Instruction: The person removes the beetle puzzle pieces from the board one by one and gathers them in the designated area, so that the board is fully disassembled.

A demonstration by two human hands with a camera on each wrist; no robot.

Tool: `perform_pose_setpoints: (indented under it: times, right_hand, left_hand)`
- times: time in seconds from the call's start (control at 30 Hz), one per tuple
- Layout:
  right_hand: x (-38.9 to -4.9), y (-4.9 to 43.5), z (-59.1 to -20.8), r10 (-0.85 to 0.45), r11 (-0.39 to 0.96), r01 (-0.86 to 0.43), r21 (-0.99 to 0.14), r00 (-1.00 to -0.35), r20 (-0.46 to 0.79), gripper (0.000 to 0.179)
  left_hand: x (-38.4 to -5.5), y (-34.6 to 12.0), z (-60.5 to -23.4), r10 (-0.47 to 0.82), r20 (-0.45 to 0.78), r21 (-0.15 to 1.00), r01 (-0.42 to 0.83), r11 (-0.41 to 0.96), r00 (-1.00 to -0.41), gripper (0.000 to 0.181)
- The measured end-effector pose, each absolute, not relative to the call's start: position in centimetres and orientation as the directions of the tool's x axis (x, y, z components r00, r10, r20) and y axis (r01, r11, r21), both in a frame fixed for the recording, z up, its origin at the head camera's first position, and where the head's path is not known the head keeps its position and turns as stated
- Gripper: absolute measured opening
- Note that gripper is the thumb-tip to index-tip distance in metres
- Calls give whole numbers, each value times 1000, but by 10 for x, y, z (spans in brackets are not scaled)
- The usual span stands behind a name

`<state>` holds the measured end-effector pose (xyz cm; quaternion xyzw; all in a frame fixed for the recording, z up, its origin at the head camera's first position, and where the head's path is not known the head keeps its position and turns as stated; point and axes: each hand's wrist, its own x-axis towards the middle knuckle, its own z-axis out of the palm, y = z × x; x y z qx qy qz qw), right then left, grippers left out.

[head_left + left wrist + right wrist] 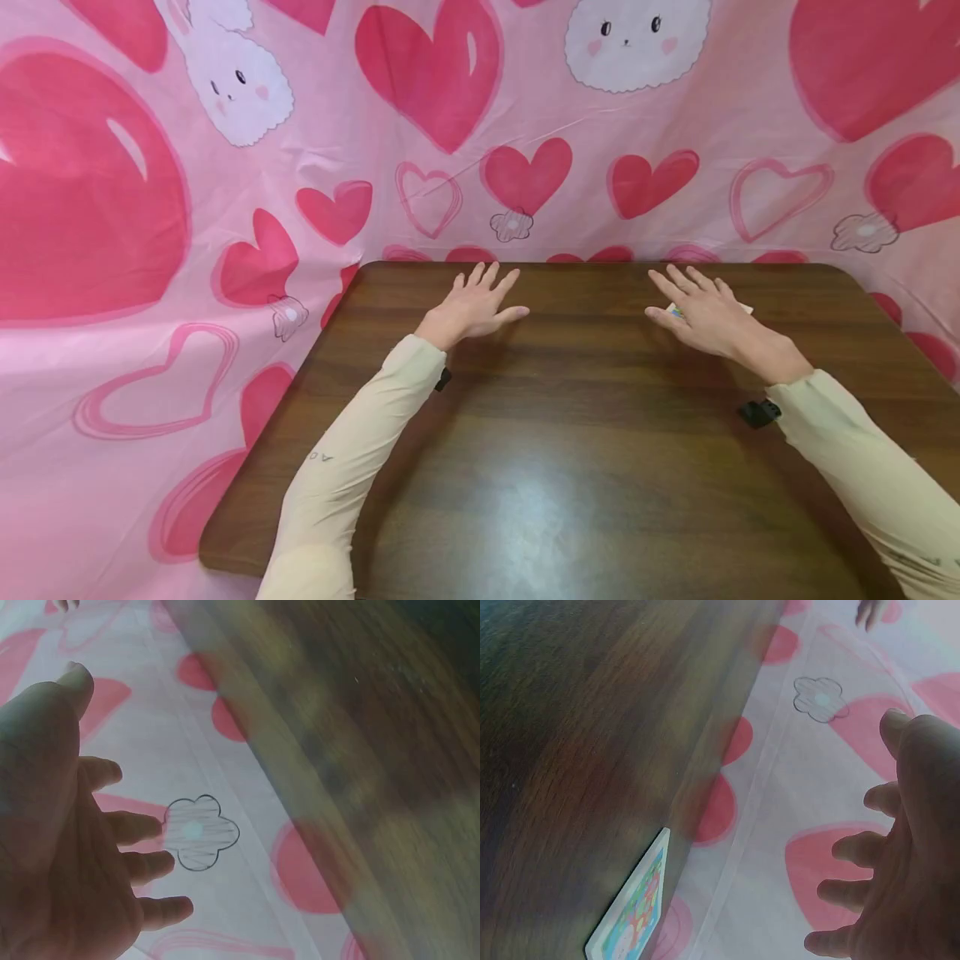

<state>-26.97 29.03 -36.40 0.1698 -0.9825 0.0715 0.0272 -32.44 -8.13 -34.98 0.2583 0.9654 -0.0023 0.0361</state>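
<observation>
Holding both hands out over the far part of a table [540, 417], apparently hovering above the wood, judging by the shadows beneath. Spreading the fingers of the left hand [472, 307] nearly straight, angling the thumb inward, grasping nothing. Spreading the fingers of the right hand [705, 312] likewise, also gripping nothing, while partly hiding a small card [634, 907] in the head view. Seeing that card lying flat on the table near the far edge, apart from the right hand in the right wrist view, probably resting within its easy reach. Setting the hands well apart, perhaps so as to leave the middle of the table in plain sight. Wearing cream sleeves [345, 450] ending at the wrists, likely leaving room for the black wristbands [760, 413].

Noticing dark brown wood, streaking in long grain, rounding at the corners and shining in one pale patch. Finding the card thin and straight-sided, showing a white border around a colourful picture, slanting too sharply to read. Facing a pink cloth [322, 100], wrinkling softly, bearing plump red hearts [435, 75] and a fluffy white rabbit [240, 87].
</observation>
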Motion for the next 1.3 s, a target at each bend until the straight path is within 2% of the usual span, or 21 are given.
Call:
perform_pose_setpoints:
  times: [0.43, 0.67, 1.3]
  right_hand:
    - [-272, 299, -373, -254, 926, -283, -250, -957, 139, 74]
    - [-271, 312, -381, -219, 924, -256, -285, -963, 155, 71]
    - [-280, 339, -393, -191, 925, -196, -324, -980, 47, 72]
  left_hand:
    - [-326, -60, -353, 505, -80, 23, 505, 863, -860, 80]
    - [-325, -45, -362, 536, -108, 2, 538, 843, -838, 80]
    - [-326, -8, -367, 579, -100, 59, 576, 815, -809, 76]
